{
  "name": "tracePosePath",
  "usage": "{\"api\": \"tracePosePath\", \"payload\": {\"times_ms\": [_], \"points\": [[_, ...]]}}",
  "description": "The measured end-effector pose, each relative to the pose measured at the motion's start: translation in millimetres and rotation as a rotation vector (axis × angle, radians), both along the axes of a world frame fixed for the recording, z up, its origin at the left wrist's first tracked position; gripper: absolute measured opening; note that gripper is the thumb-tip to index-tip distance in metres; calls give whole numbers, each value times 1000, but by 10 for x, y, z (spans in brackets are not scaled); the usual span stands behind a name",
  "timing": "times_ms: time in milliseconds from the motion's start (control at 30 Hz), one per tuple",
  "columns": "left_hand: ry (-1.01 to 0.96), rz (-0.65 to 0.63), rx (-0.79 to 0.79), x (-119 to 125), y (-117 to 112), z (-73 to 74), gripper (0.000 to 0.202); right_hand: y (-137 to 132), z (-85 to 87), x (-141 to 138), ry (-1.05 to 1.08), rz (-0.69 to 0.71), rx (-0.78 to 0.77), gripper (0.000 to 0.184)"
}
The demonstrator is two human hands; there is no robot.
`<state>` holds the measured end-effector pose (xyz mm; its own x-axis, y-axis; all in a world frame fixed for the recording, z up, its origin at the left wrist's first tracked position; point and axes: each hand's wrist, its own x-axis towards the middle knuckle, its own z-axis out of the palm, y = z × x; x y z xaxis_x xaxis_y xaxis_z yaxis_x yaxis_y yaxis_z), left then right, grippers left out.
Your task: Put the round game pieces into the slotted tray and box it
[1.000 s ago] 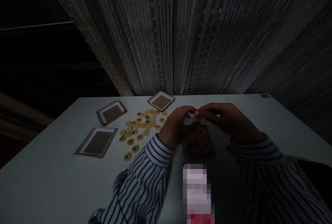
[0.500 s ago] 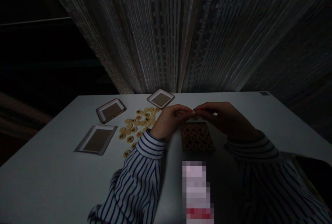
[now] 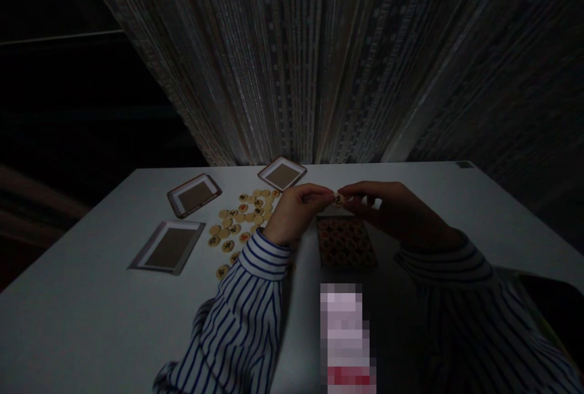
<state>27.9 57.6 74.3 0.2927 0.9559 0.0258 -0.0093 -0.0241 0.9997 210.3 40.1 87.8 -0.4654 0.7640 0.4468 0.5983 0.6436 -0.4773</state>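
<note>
Xiangqi piece [image 3: 338, 199] shifted slightly left, you gripping it between left hand [image 3: 295, 210] and right hand [image 3: 392, 210], above patterned box [image 3: 345, 243].

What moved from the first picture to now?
The left hand slid left, off the tray of round pieces, so more of the tray shows. The right hand's fingertips moved left too, and the round game piece pinched between both hands went with them. Nothing was let go. The loose pieces stayed in their pile.
</note>
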Motion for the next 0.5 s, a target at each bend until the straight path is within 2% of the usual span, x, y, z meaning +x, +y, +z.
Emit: {"api": "tracePosePath", "payload": {"times_ms": [500], "points": [[-31, 57, -32, 66, -12, -13, 13, -18, 7, -44, -158, -61, 161, 25]]}}
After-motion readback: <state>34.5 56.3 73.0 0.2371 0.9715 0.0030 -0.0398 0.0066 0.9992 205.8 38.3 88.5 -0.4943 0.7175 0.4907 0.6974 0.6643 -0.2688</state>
